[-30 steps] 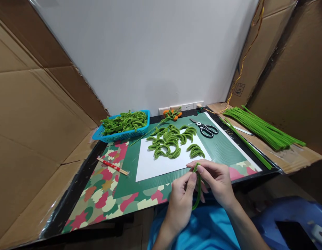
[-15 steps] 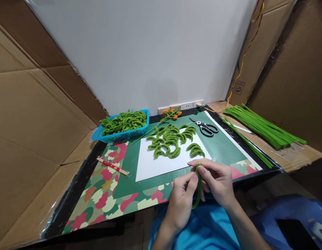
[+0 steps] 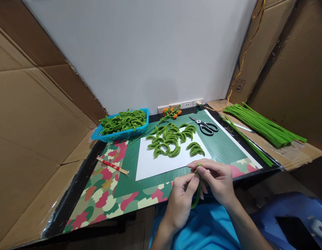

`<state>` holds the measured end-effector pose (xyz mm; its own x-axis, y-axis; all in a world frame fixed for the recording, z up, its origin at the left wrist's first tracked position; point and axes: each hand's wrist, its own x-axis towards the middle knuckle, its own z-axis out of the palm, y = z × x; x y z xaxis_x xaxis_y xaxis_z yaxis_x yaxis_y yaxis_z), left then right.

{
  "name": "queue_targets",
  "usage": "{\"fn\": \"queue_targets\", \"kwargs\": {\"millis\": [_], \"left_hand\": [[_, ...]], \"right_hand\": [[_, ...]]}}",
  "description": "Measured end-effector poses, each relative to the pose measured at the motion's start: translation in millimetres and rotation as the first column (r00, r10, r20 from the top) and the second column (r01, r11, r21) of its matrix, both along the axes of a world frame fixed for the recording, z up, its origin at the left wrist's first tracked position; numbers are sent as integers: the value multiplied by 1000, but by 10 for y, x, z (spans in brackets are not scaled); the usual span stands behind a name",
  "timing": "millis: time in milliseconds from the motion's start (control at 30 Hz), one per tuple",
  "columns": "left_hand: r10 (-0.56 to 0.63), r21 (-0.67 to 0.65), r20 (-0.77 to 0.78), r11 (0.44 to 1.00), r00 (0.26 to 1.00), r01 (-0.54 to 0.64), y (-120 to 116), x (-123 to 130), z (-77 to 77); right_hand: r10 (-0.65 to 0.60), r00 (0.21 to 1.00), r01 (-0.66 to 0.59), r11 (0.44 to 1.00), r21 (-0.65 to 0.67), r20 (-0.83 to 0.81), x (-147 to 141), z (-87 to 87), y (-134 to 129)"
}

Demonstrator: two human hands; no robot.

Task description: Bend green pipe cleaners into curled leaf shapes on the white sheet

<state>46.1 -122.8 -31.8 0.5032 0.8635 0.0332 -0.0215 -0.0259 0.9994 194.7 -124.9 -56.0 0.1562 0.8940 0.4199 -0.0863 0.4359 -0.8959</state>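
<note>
Between my two hands, over my lap at the table's front edge, is a green pipe cleaner (image 3: 198,194). My left hand (image 3: 182,198) is closed and pinches it between thumb and finger. Right beside it, my right hand (image 3: 218,182) pinches the upper end, which looks bent over; its fingers partly hide that end. The rest of the pipe cleaner hangs down in a curve. Just beyond my hands, several curved green pipe-cleaner pieces (image 3: 167,140) lie on a white sheet of paper (image 3: 147,170), with a smaller group (image 3: 195,149) to the right.
A blue basket (image 3: 119,135) heaped with green pieces stands back left. Black-handled scissors (image 3: 206,127) lie right of the paper, behind it an orange-and-green pipe-cleaner stem (image 3: 172,113). Wrapped chopsticks (image 3: 112,165) lie left. Straight green pipe cleaners (image 3: 265,126) rest on cardboard at right. A blue stool (image 3: 270,218) stands lower right.
Both hands stay almost in place on the pipe cleaner, its top end shifting only slightly. The view has tilted a little; things on the table lie as before.
</note>
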Motion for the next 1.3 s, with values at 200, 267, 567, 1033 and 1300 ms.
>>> {"fn": "queue_targets", "kwargs": {"millis": [200, 267, 567, 1033, 1300], "left_hand": [[8, 11, -4, 1000, 1000, -8, 7, 1, -12], [16, 21, -8, 1000, 1000, -16, 8, 4, -18], [5, 17, -26, 1000, 1000, -5, 1, 6, 0], [0, -34, 20, 999, 1000, 1, -33, 16, -37], [-1, -36, 14, 999, 1000, 2, -33, 20, -37]], "right_hand": [[65, 996, -66, 998, -14, -60, -9, 34, 1], [91, 993, -93, 995, -20, -73, -15, 28, -2], [129, 986, -135, 989, -56, -106, -14, -8, -16], [19, 999, -20, 1000, 18, 30, 10, 18, 12], [47, 999, -47, 999, -2, 17, 9, 3, 12]]}}
